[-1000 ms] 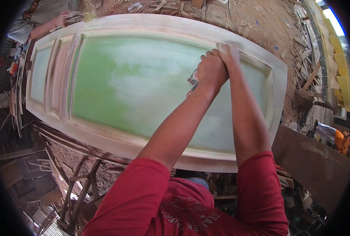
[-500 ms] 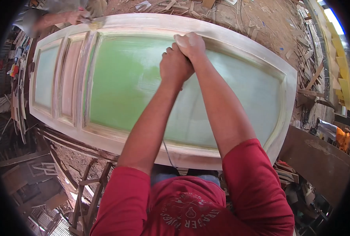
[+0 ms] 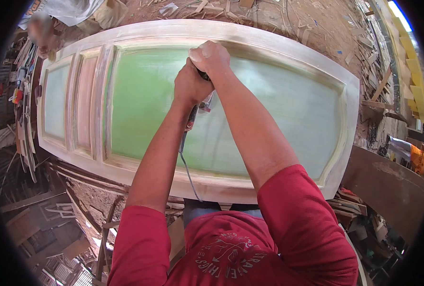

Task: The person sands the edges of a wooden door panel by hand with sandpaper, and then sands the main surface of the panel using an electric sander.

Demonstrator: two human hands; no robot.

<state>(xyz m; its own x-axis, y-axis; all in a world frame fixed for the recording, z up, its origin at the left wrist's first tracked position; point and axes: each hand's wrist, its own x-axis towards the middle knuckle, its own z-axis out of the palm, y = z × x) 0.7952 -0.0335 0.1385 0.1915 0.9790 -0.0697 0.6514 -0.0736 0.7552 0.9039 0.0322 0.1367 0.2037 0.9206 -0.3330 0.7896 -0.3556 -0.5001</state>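
A wooden door (image 3: 221, 189) lies flat in front of me, with green panels partly turned pale and dusty. Both my hands are together over the upper part of its large panel (image 3: 140, 100). My left hand (image 3: 191, 83) is closed around a corded power sander (image 3: 191, 116), whose dark and reddish body shows below the fingers. Pressed on top of the same tool is my right hand (image 3: 211, 58), also closed, its thumb whitened by dust. Beneath the hands, the tool's base is mostly hidden. A grey cord (image 3: 187, 164) runs from it over the door's near edge.
At the door's upper left is another person's hand (image 3: 49, 51), blurred. Wood scraps (image 3: 212, 7) litter the ground beyond. A brown board (image 3: 388, 190) and an orange object (image 3: 418, 159) are at right. Stacked wood strips (image 3: 26, 138) stand at left.
My hands and the sander have moved left across the large panel, and more of the tool's body and cord shows. The other person's hand has shifted left along the door's far edge.
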